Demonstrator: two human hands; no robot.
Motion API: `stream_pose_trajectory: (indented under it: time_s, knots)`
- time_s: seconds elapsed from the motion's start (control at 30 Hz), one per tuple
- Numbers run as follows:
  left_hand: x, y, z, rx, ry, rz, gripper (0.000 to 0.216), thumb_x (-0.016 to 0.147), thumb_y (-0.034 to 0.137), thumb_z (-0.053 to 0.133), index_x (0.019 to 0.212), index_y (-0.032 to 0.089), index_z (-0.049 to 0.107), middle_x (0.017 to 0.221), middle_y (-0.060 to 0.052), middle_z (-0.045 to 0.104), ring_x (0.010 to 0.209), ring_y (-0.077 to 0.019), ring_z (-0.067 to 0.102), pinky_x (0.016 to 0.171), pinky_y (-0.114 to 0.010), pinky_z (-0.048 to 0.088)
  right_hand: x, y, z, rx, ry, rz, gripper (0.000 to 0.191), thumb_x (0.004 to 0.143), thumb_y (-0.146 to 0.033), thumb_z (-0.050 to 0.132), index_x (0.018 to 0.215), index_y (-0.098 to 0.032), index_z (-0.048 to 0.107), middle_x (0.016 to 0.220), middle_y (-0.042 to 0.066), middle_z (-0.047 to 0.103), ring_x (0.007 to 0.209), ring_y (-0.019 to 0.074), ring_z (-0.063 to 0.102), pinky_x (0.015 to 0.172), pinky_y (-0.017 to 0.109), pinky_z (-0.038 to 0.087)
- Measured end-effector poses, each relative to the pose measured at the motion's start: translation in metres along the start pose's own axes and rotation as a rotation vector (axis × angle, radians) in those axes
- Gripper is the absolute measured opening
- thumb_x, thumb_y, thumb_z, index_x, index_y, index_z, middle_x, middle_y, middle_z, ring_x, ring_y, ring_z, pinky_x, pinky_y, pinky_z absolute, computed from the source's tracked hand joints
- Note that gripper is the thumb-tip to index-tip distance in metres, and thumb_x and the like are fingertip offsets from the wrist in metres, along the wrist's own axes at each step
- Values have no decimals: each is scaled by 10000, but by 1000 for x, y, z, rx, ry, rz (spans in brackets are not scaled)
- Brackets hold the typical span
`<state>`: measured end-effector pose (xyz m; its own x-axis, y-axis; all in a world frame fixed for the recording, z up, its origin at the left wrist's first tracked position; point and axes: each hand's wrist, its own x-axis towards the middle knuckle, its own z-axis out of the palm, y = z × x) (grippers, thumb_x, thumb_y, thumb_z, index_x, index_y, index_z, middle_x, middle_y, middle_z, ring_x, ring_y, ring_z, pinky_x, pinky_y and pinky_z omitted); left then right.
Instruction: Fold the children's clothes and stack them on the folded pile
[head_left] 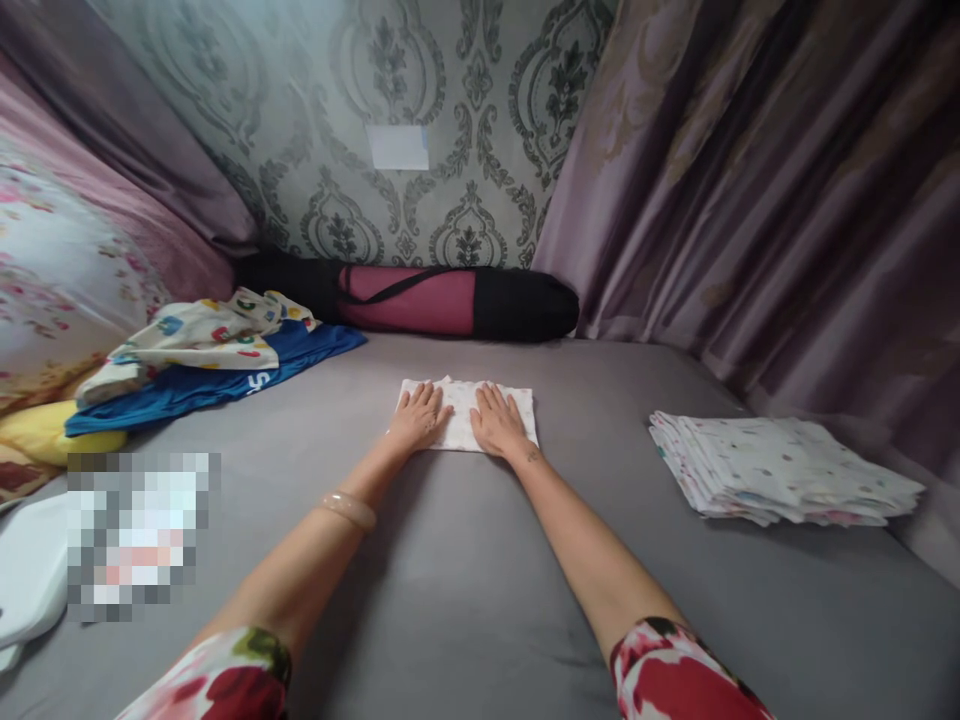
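On the grey sheet (465,600), we see a long maroon-and-black carrying bag (409,300) lying along the far edge, a stack of folded white printed cloths (780,468) at the right, and, near the middle, a single folded white cloth (462,428) lying flat. Upon this cloth we find the left hand (424,415) and the right hand (499,420) resting side by side, well opened, palms down, fingers slightly parted, gripping nothing. Smallest, we note a pale bangle (349,511) around the left forearm.

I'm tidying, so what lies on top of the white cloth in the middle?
The left hand and right hand, palms down. The cloth shows between and around them; the parts beneath them are hidden.
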<state>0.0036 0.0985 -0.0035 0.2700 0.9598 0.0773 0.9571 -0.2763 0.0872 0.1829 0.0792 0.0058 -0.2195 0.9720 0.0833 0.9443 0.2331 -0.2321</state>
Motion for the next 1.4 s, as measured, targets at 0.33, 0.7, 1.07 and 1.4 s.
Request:
stream_pose_trajectory:
  time_s: [0.33,0.7,1.07,1.4]
  knots:
    - [-6,-7,-2,18,0,-85,620,976,451,219,1436,53,338,1518,-205,308,1422,-316,240,1125,-487,227,-5,14,4,-19,37,84,608,972,-353,249,1479,-18,270,1553,141,253,1440,240,175,1159,384,99]
    - [-11,-33,2,-78,-6,-87,614,976,451,191,1437,74,343,1536,-181,279,1426,-282,248,1136,-444,244,-12,41,-2,-56,51,198,628,977,-374,234,1464,19,286,1555,178,222,1437,274,177,1154,379,144]
    - [-19,-50,4,-271,59,-98,585,972,407,188,1439,102,366,1520,-130,333,1414,-208,288,1143,-371,259,-9,40,-17,-60,24,115,611,988,-394,196,1483,-44,276,1568,151,193,1451,259,134,1165,424,79]
    - [-30,-47,4,-337,86,-76,570,969,411,214,1413,109,405,1507,-126,365,1409,-216,297,1164,-435,197,-4,38,-8,-72,-54,88,642,988,-423,180,1485,-26,265,1563,150,216,1449,250,140,1164,376,80]
